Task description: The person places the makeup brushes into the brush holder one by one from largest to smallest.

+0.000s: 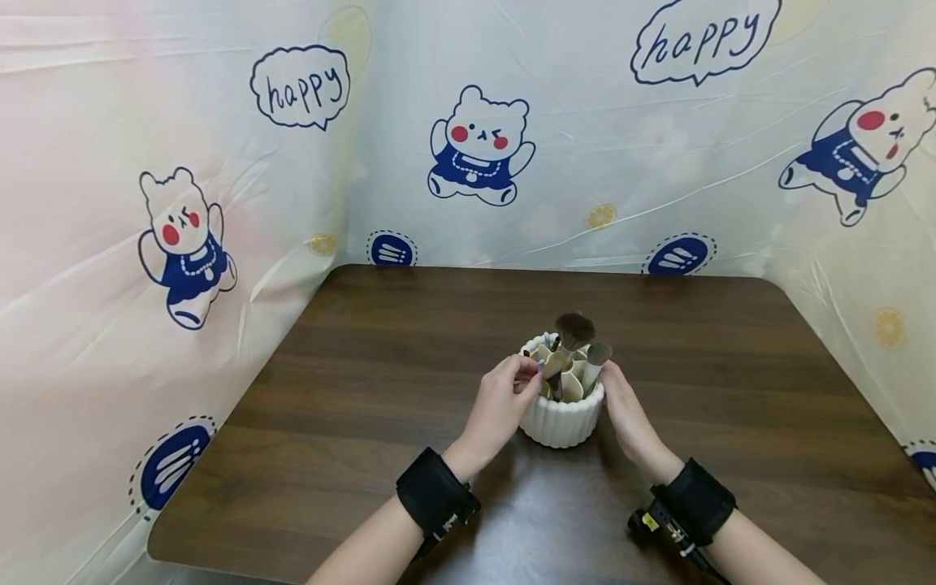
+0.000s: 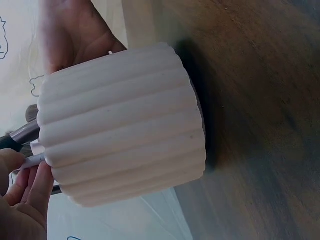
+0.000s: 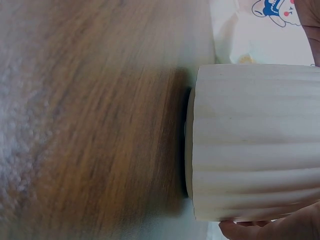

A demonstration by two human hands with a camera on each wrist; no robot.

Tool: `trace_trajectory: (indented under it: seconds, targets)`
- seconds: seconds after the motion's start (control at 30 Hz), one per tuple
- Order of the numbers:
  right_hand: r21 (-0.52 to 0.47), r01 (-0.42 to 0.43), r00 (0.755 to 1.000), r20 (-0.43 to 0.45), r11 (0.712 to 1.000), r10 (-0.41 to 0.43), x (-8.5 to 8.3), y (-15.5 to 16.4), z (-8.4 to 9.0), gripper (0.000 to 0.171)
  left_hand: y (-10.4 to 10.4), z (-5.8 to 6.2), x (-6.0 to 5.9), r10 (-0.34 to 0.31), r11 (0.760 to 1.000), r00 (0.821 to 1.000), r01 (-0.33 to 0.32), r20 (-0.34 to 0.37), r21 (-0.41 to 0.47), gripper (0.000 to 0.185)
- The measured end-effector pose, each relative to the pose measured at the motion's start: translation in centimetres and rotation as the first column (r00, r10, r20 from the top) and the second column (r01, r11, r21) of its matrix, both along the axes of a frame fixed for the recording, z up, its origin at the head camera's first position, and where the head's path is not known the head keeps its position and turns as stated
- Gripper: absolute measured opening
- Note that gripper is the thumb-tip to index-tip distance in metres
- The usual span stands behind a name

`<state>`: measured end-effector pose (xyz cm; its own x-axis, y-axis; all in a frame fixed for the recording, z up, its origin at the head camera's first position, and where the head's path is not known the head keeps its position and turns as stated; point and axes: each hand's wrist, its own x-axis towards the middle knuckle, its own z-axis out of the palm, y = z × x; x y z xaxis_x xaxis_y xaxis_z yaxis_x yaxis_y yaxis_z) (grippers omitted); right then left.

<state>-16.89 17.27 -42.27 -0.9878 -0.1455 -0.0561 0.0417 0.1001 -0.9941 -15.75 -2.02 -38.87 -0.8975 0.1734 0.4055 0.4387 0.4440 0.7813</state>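
Note:
A white ribbed pot (image 1: 561, 424) with inner compartments holds several makeup brushes, among them a large dark fluffy one (image 1: 574, 329) and a grey-tipped one with a white handle (image 1: 595, 357). My left hand (image 1: 504, 398) is at the pot's left rim. Its thumb and fingers pinch a slim pale stick (image 2: 33, 161), whose lower end is hidden inside the pot. On the other side, my right hand (image 1: 630, 413) touches the pot's wall with its fingers fairly straight. In the right wrist view, fingertips of the right hand (image 3: 280, 226) rest against the ribbed side.
The pot stands on a dark brown wooden table (image 1: 366, 406). A pale sheet (image 1: 585, 162) printed with cartoon bears hangs behind the table and along its sides. Both wrists wear black bands (image 1: 437, 497) with small cameras.

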Motion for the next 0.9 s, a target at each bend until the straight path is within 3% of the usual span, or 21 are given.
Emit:
trace_trajectory:
  seconds: [0.3, 0.7, 0.9]
  targets:
    - [-0.009, 0.01, 1.0, -0.002, 1.0, -0.01, -0.03, -0.1, 0.04, 0.054, -0.08, -0.08, 0.02, -0.03, 1.0, 0.999, 0.03, 0.017, 0.003, 0.011]
    - [-0.01, 0.008, 1.0, -0.001, 1.0, -0.008, 0.07, -0.13, 0.0, 0.055, -0.19, -0.11, 0.42, 0.026, 0.989, 0.999, -0.031, -0.041, -0.142, 0.006]
    - [-0.022, -0.005, 1.0, -0.01, 1.0, 0.005, 0.07, -0.07, -0.07, 0.059, -0.21, 0.03, 0.45, 0.017, 0.989, 0.999, -0.021, -0.027, -0.148, 0.006]
